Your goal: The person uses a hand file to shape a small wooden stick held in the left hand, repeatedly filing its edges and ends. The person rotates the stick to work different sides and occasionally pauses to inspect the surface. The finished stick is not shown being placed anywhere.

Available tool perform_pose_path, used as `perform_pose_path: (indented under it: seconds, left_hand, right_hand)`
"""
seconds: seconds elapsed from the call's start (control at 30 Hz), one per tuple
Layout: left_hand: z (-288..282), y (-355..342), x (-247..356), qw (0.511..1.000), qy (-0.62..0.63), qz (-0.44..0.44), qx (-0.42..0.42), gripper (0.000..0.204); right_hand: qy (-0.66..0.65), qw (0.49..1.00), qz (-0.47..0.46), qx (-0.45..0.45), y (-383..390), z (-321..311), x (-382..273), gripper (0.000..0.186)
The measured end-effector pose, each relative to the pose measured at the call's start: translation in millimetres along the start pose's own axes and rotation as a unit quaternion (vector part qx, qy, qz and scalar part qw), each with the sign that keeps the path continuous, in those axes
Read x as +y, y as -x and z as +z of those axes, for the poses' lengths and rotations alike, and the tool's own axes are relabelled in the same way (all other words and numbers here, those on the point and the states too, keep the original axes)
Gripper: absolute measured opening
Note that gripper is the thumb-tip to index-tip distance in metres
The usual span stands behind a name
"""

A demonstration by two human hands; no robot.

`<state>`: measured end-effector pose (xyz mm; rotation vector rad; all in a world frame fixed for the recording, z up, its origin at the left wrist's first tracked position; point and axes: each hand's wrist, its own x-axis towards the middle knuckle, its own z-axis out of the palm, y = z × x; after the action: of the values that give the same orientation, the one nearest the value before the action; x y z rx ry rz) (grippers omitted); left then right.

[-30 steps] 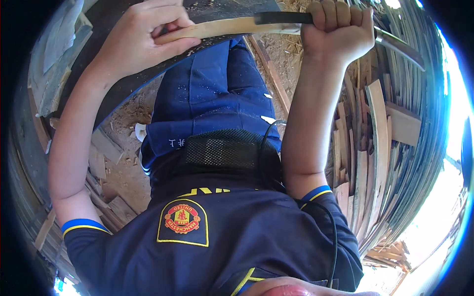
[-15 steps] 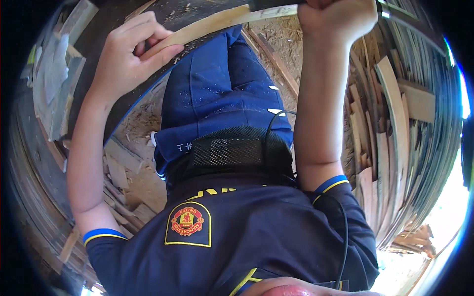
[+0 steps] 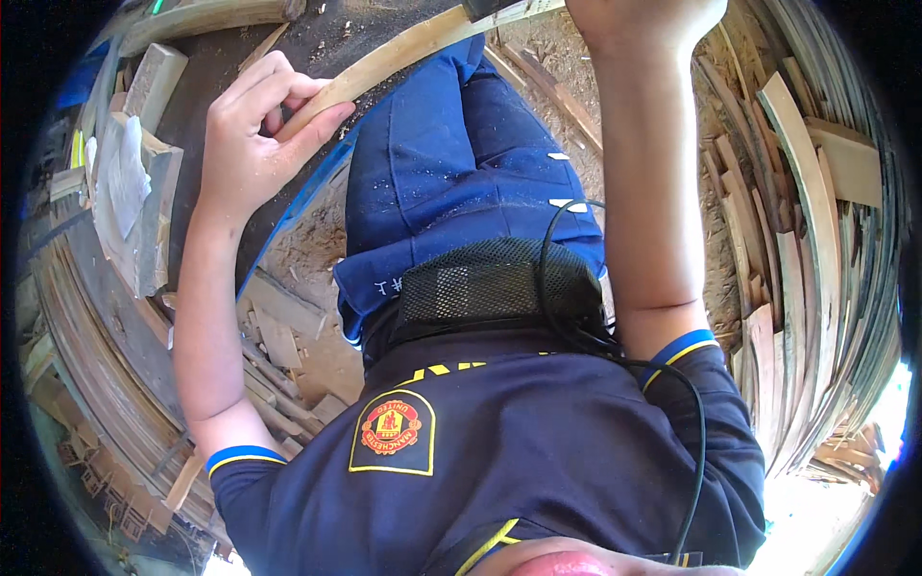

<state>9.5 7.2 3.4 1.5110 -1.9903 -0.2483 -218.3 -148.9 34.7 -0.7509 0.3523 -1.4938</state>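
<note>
Between thumb and bent fingers, my left hand (image 3: 254, 134) grips the near end of a narrow, light-brown wooden strip (image 3: 384, 67). The strip slants up and to the right over a dark work surface. At the top edge, a small dark block-like thing (image 3: 483, 8) meets its far end. A pale, slender piece (image 3: 533, 10) runs from there toward my right hand (image 3: 643, 24). That hand is closed and partly cut off by the picture's edge, so what it holds is hidden.
The dark work surface (image 3: 331, 38), with a blue edge, carries sawdust. Boards (image 3: 154, 86) and white crumpled material (image 3: 125, 182) lie at the left. Stacked wooden slats (image 3: 797, 288) line the right side. Scrap wood (image 3: 288, 336) lies on the floor, and a black cable (image 3: 696, 432) hangs across my chest.
The view has shifted, so most things appear farther right. My right hand sits higher and more cut off at the top edge. The left hand keeps its grip on the wooden strip.
</note>
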Motion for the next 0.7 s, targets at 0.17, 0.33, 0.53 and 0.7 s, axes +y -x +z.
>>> perform_pose_path:
  seconds: [0.17, 0.33, 0.53, 0.7]
  left_hand:
    - [0, -2, -3, 1.000, 0.005, 0.010, -0.002, 0.018]
    - [1, -5, -1, 1.000, 0.005, 0.008, -0.008, 0.018]
    - [-1, -4, 4, 1.000, 0.002, -0.016, 0.001, 0.019]
    - [2, -4, -3, 1.000, 0.009, 0.010, 0.003, 0.018]
  right_hand:
    - [0.025, 0.998, -0.052, 0.020, -27, -37, -23, 0.049]
    - [-0.054, 0.998, 0.018, 0.002, -4, -9, 3, 0.047]
    - [-0.016, 1.000, 0.007, -0.009, -7, -12, -6, 0.048]
    - [-0.180, 0.982, 0.044, -0.033, -34, -63, -20, 0.049]
